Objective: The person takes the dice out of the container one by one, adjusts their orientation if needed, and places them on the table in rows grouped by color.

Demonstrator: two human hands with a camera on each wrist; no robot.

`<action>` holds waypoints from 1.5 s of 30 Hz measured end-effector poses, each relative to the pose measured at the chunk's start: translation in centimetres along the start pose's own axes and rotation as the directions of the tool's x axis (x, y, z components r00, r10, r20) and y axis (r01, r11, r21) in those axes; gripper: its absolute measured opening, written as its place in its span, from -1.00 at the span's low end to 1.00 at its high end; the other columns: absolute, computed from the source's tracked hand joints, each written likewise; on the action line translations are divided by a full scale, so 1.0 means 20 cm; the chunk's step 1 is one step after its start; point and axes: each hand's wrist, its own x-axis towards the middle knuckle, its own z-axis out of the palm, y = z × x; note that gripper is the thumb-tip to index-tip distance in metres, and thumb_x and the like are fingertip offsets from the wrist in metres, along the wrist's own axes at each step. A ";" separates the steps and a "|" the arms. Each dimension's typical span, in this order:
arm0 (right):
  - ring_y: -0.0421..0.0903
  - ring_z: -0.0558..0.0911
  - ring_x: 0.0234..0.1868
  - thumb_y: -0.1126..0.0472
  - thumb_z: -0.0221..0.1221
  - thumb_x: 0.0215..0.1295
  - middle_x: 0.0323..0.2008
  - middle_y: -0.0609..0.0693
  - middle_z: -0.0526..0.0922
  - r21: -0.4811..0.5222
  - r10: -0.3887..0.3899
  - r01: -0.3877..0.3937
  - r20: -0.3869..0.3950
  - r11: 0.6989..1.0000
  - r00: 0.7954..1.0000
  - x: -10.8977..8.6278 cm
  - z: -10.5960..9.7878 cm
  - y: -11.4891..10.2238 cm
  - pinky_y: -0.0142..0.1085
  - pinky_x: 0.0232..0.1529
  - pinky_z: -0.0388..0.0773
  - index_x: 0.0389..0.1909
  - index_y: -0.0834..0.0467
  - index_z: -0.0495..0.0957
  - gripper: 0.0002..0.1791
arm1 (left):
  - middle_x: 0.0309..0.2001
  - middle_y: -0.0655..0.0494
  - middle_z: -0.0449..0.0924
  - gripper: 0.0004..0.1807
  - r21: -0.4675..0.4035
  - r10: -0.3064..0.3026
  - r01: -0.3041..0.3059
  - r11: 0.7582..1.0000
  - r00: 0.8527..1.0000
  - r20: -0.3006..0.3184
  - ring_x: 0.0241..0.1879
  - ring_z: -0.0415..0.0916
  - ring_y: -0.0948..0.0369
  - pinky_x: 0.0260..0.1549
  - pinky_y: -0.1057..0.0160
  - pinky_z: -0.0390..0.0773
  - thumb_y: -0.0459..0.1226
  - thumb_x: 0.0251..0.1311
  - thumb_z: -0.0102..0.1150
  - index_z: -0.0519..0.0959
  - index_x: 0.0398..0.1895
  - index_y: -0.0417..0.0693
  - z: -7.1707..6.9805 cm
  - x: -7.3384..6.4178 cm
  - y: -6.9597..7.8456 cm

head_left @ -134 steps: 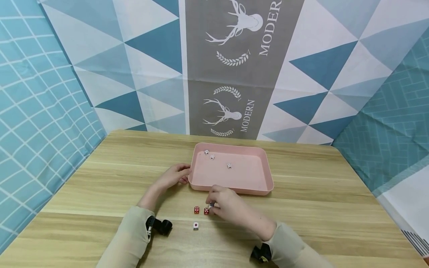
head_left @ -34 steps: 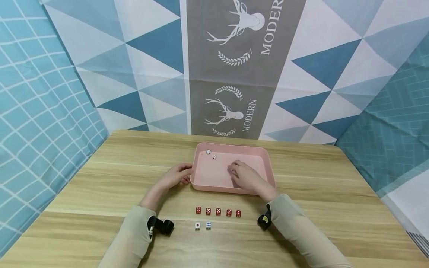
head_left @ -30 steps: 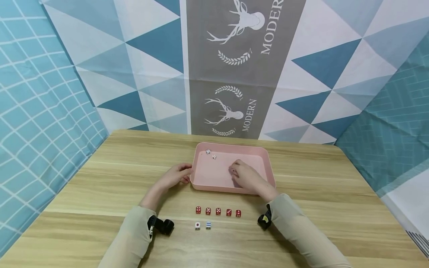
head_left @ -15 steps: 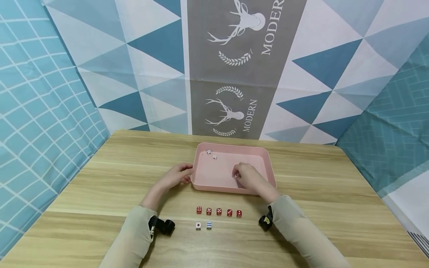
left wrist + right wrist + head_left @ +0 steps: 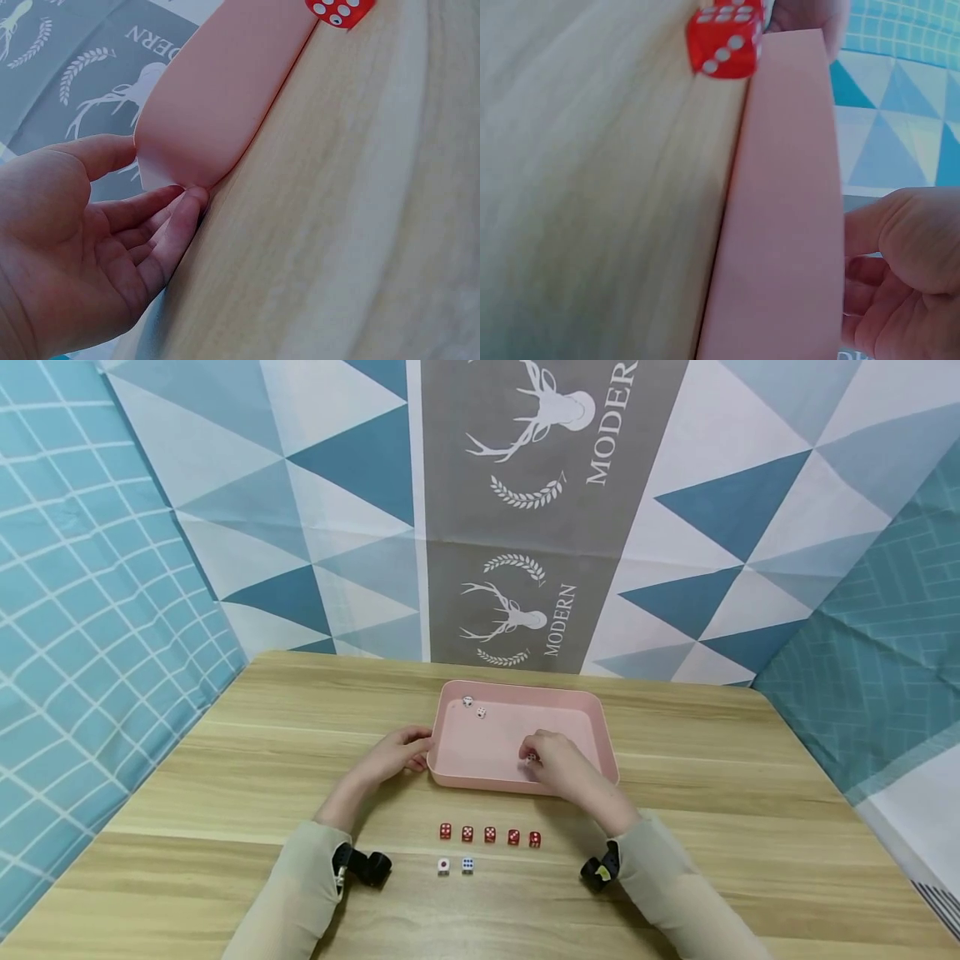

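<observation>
The right hand (image 5: 561,766) has moved from the table (image 5: 675,760), by the red dice (image 5: 490,835), into the tray (image 5: 480,747), and one more white die now sits on the table. The left hand (image 5: 393,753) has stayed at the left end of the tray, with its thumb on the rim and its fingers bent against the outside wall, so it holds that end. The right hand's thumb and fingers look to be pinching the held die (image 5: 532,758), which is white, low in the tray near the near wall; the right wrist view hides it behind that wall. Two loose dice (image 5: 481,713), both white, lie close together in the far left part of the tray, well away from the right hand. The tray's long side runs left to right, and the five red dice make a row the same way, just in front of it. The white pair (image 5: 467,865) lies closer to the person, under the left end of that row. From the held die, then, the white pair is toward the person and to the left, past the near wall and the red dice. The right hand is the one at the held die.
</observation>
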 end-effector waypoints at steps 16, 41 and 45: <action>-0.20 0.50 -0.35 0.39 0.17 -0.05 -0.41 -0.09 0.49 -0.006 -0.091 0.091 -0.096 0.996 0.991 -0.11 -0.07 -0.13 -0.40 -0.29 0.47 -0.43 0.17 0.57 -0.87 | -0.35 -0.07 0.44 -0.59 0.008 0.022 -0.022 1.000 1.000 0.009 -0.47 0.42 0.20 -0.41 0.29 0.49 -0.23 0.20 -0.15 0.27 0.04 -0.32 0.00 0.00 -0.01; -0.30 0.45 -0.47 0.22 0.20 -0.05 -0.44 -0.22 0.43 0.139 -0.231 0.205 0.204 0.969 0.951 -0.24 -0.05 -0.32 -0.58 -0.45 0.36 -0.44 0.03 0.55 -0.91 | -0.30 -0.12 0.43 -0.53 -0.018 0.024 -0.024 1.000 1.000 0.019 -0.45 0.41 0.21 -0.34 0.19 0.48 -0.21 0.20 -0.14 0.22 0.08 -0.38 0.00 0.01 0.00; -0.32 0.45 -0.48 0.19 0.20 -0.03 -0.43 -0.23 0.45 0.123 -0.246 0.221 0.260 0.968 0.934 -0.25 -0.04 -0.34 -0.57 -0.44 0.35 -0.43 0.01 0.55 -0.91 | -0.32 -0.11 0.43 -0.54 -0.005 0.021 -0.021 1.000 1.000 0.016 -0.46 0.42 0.21 -0.37 0.25 0.49 -0.21 0.20 -0.14 0.24 0.07 -0.36 -0.01 0.01 0.00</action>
